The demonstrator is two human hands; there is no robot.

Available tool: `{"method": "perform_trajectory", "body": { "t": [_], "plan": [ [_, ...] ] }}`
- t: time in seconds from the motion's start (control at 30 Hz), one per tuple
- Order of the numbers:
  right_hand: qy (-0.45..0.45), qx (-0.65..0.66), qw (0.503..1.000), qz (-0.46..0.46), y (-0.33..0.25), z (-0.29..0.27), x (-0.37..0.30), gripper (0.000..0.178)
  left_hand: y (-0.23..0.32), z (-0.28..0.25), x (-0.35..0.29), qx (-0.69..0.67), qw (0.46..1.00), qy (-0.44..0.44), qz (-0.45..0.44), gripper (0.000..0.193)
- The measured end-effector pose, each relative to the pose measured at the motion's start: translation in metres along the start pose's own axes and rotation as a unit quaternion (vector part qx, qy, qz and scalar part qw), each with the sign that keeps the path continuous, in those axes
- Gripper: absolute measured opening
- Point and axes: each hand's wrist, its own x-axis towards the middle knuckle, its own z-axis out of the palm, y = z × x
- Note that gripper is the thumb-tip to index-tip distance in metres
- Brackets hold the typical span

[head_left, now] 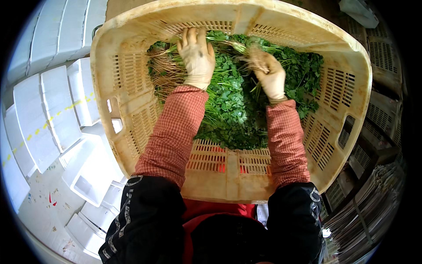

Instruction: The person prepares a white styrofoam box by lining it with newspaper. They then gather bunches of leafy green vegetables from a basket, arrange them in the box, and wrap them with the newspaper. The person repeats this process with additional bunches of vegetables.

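Note:
A large yellowed plastic crate (281, 17) with slotted walls holds leafy green herbs (231, 101), their long brown roots (169, 64) bunched at the left side. My left hand (196, 57), in a pale stained glove, lies over the stems near the far wall with its fingers stretched out. To the right, my right hand (270, 75) is curled on the root end of a bunch of the herbs (250, 50). Motion blurs the roots and fingertips there. Pale stems run between the two hands along the far side of the pile.
White foam boxes (48, 110) are stacked on the left, with an open white box (90, 171) below them. Slatted crates (382, 105) stand along the right. A tied stack of flat paper or card (365, 211) is at the lower right.

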Motion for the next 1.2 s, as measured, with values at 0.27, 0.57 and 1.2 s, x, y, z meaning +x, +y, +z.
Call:
{"method": "perform_trajectory", "body": {
  "t": [0.27,0.57,1.2],
  "plan": [
    [-0.038,0.224,0.962,0.15,0.009,-0.023,0.005,0.026,0.042,-0.028,-0.01,-0.19,0.976,0.033,0.097,0.021],
    [0.009,0.175,0.975,0.135,0.006,-0.019,0.0,0.03,0.073,0.018,0.009,-0.58,0.595,-0.231,-0.506,0.033],
    [0.088,0.249,0.953,0.15,0.008,-0.064,-0.004,0.045,0.115,0.002,-0.036,-0.5,0.814,-0.282,-0.088,0.058]
  ]
}}
